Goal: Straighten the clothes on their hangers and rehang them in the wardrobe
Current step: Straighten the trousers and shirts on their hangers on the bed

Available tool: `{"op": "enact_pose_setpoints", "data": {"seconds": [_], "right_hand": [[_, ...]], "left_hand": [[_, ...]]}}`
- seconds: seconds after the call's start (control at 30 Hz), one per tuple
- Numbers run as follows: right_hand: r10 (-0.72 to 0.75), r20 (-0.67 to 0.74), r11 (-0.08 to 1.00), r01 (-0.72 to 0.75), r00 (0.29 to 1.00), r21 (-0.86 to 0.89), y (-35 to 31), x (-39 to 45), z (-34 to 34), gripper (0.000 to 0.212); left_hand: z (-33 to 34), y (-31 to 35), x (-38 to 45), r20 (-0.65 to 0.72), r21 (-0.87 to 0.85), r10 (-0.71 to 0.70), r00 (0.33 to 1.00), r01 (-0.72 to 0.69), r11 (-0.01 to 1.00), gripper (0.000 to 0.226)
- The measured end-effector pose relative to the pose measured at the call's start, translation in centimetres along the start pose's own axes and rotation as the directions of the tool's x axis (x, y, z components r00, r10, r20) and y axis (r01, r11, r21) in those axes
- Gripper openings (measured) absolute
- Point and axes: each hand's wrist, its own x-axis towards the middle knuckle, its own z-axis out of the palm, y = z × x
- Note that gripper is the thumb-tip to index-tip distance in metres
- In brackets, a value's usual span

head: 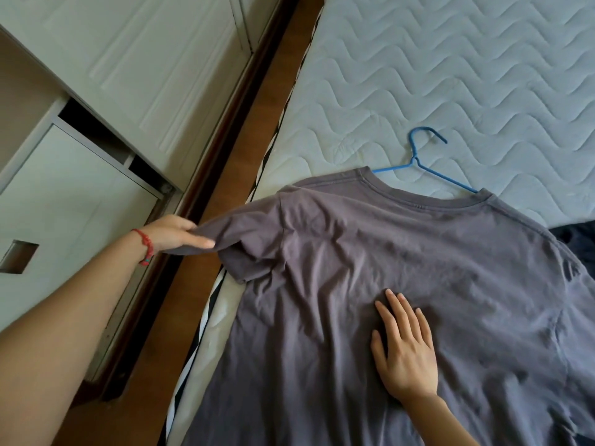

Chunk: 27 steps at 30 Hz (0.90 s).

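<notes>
Left forearm fills the lower left of the view, nearest the camera, with one red bracelet point(146, 246) at the wrist. Left hand point(174, 235) reaches out over the gap between bed and wardrobe and pinches the hem of the shirt's sleeve point(236, 243), fingers closed on the cloth, sleeve drawn out sideways past the mattress edge.

One grey shirt point(402, 284) lies spread on the mattress point(450, 75), collar away from the camera, body creased across the chest and under the held sleeve. Right hand point(404, 350) rests flat on the shirt's middle — fingers straight and slightly spread, pressing the cloth down, gripping nothing.

One blue hanger point(421, 162) sits inside the shirt's neck opening. Its hook and the upper part of both arms show above the collar and lie on the mattress; the rest is hidden under the cloth.

One dark garment point(576, 235) shows at the right edge, just beside the shirt's shoulder; what it is cannot be told.

Mattress is white, quilted in a wave pattern, with a striped edge along its left side. A strip of brown floor point(257, 123) runs between bed and wardrobe point(128, 59). Wardrobe is white — panelled doors, and an open gap showing beside a lower panel with one recessed handle point(19, 255).
</notes>
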Motion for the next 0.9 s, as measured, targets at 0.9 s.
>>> {"op": "enact_pose_setpoints", "data": {"seconds": [0.9], "right_hand": [[-0.001, -0.007, 0.998, 0.0, 1.0, -0.06, -0.2, 0.0, 0.1, 0.044]], "left_hand": [[5.5, -4.1, -0.9, -0.452, -0.718, -0.251, 0.856, -0.182, 0.671, 0.032]]}}
